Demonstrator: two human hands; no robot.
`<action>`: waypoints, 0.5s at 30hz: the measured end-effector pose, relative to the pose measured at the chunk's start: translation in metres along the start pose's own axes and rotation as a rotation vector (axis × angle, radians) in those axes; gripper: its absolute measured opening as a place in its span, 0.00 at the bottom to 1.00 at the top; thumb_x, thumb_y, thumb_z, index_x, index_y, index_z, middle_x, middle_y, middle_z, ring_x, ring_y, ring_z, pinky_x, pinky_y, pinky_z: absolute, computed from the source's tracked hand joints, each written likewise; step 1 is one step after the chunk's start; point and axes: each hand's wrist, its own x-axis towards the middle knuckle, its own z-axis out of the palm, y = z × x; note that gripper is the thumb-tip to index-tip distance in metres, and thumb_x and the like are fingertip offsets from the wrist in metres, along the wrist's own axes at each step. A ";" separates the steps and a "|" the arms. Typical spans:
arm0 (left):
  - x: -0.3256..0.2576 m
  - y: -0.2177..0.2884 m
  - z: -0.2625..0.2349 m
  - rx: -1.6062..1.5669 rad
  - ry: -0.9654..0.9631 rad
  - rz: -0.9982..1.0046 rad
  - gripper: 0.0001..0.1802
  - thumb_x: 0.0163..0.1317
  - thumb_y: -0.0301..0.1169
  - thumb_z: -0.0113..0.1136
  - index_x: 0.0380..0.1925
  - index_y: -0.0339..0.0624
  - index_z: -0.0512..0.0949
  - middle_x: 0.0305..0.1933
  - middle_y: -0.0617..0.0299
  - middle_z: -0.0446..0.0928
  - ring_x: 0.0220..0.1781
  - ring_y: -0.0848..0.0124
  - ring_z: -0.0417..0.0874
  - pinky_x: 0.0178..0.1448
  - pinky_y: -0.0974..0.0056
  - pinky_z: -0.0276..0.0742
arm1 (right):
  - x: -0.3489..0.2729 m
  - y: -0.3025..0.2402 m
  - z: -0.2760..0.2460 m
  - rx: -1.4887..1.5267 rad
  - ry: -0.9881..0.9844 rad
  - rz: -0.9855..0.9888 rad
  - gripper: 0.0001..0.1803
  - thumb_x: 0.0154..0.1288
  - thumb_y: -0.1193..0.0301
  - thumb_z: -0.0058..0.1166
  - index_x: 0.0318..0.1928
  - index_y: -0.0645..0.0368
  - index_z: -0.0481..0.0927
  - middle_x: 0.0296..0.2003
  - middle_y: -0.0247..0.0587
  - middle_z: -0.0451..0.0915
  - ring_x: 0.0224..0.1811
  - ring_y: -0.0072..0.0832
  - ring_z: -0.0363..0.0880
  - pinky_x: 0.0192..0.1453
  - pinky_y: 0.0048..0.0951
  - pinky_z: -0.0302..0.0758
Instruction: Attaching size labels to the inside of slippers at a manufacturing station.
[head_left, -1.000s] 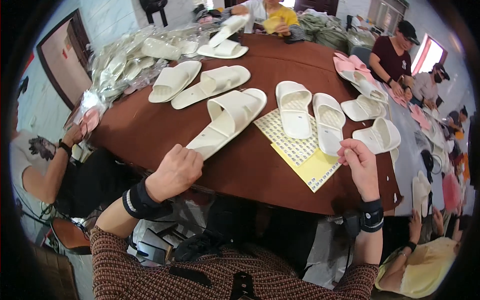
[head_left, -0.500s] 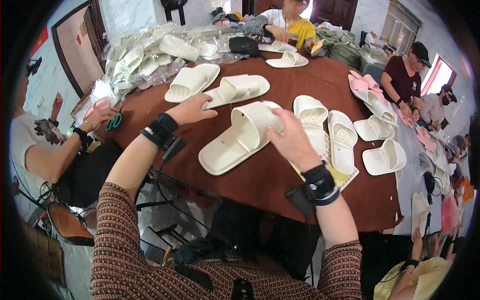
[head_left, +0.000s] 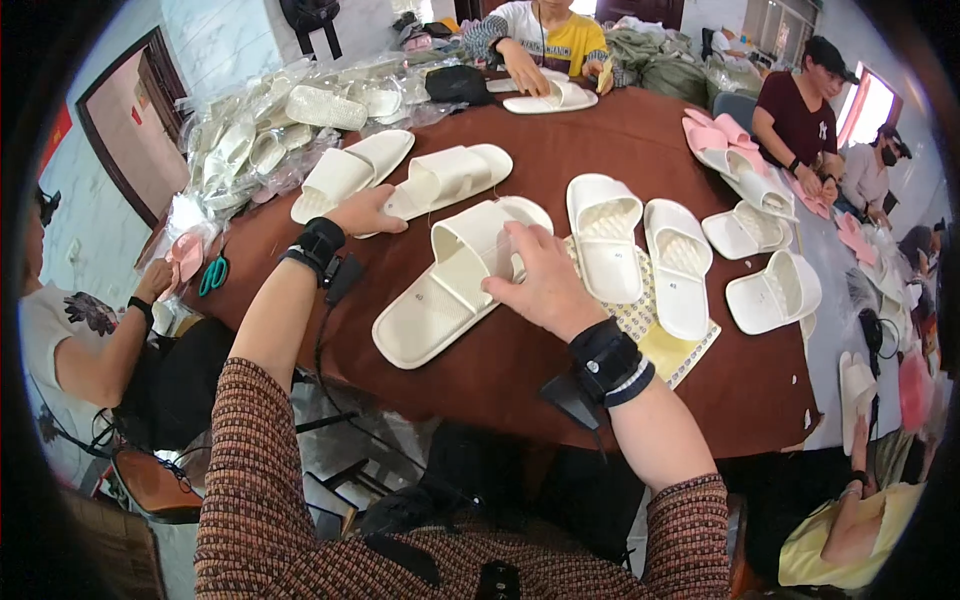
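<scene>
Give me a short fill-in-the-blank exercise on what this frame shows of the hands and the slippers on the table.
1. The right hand rests on a cream foam slipper lying on the ____ round table.
2. The left hand touches another cream slipper; its wrist wears a ____ band.
3. A yellow perforated sheet lies ____ two white slippers.

Missing words: brown; black; under

You sit at a brown table (head_left: 620, 130) in a room with pale walls (head_left: 215, 35), a dark-framed door (head_left: 125, 125) at left and a bright window (head_left: 868, 105) at right.
</scene>
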 end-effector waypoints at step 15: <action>-0.190 0.157 0.039 0.271 0.296 -0.005 0.36 0.56 0.53 0.68 0.56 0.37 0.75 0.40 0.43 0.76 0.45 0.45 0.77 0.51 0.48 0.72 | -0.012 0.018 -0.037 0.259 -0.181 -0.185 0.41 0.48 0.67 0.61 0.66 0.65 0.67 0.58 0.54 0.75 0.61 0.40 0.74 0.67 0.34 0.68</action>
